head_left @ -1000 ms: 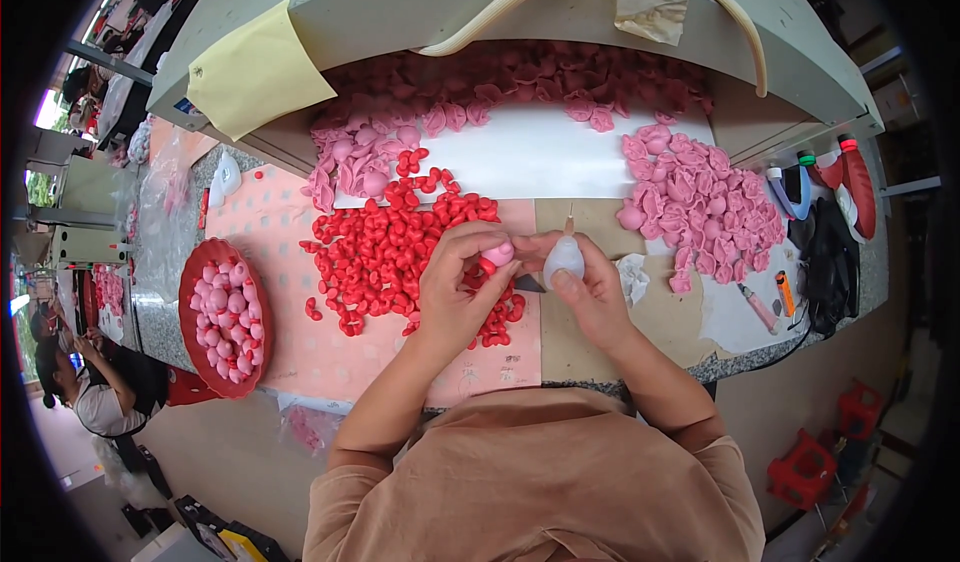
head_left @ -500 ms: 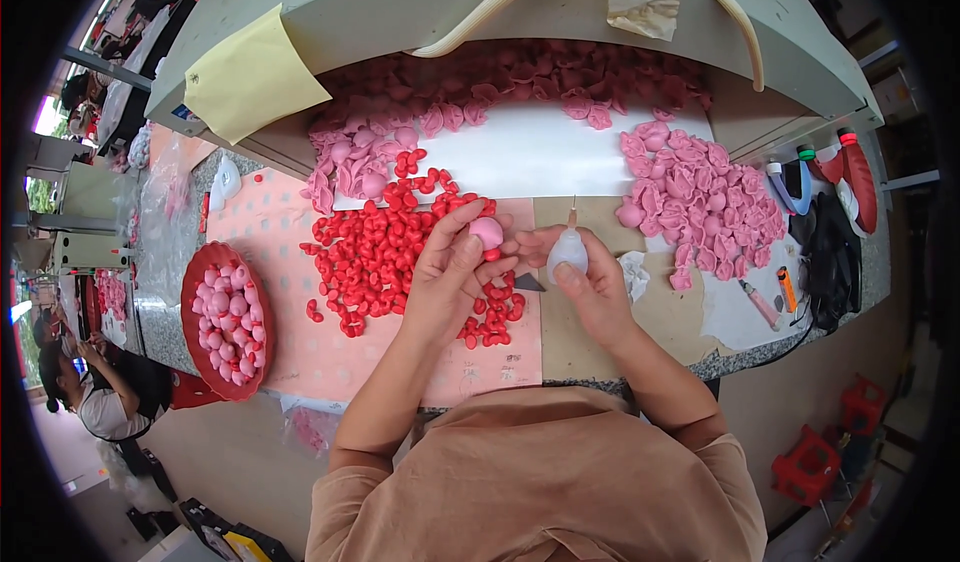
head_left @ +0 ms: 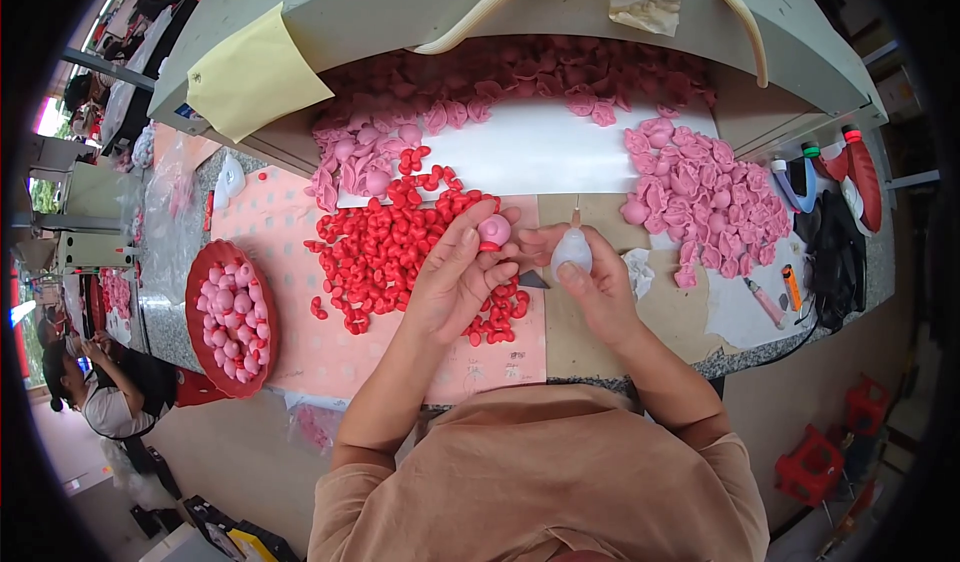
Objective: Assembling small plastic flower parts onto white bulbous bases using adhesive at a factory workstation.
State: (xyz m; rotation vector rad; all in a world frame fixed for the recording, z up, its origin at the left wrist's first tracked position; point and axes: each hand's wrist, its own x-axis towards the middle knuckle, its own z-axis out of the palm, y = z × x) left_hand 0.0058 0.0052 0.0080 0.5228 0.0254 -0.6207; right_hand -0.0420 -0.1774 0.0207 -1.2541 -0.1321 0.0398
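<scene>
A speckled grey stone desk point(head_left: 880, 252) is overhung along its far edge by a pale grey metal housing point(head_left: 390, 22). The desk's left part is covered by a pink patterned sheet point(head_left: 290, 352), and its middle, toward the near edge, by a brown paper sheet point(head_left: 600, 352). Over the pink sheet, a wide heap of glossy red double-lobed pieces point(head_left: 375, 252) is spread. Toward the desk's right edge, a pile of pink petal-shaped pieces point(head_left: 715, 202) is gathered. Near the left edge, a round red basin with a scalloped rim point(head_left: 195, 332) is filled with pink balls with red parts point(head_left: 238, 317).

The left hand point(head_left: 455, 282) is held above the near side of the red heap, palm turned up. The right hand point(head_left: 597, 297) is held above the brown paper sheet. By the right grip, a translucent white squeeze bottle point(head_left: 571, 254) is pinched between thumb and fingers, its thin needle tip point(head_left: 577, 205) pointed toward the far edge. By the left grip, a smooth pink ball point(head_left: 494, 229) is pinched at the fingertips, above the desk's middle. At the ball's near side, a small red piece point(head_left: 488, 246) is seen. Whether the fingers of the two hands are touching cannot be told.
</scene>
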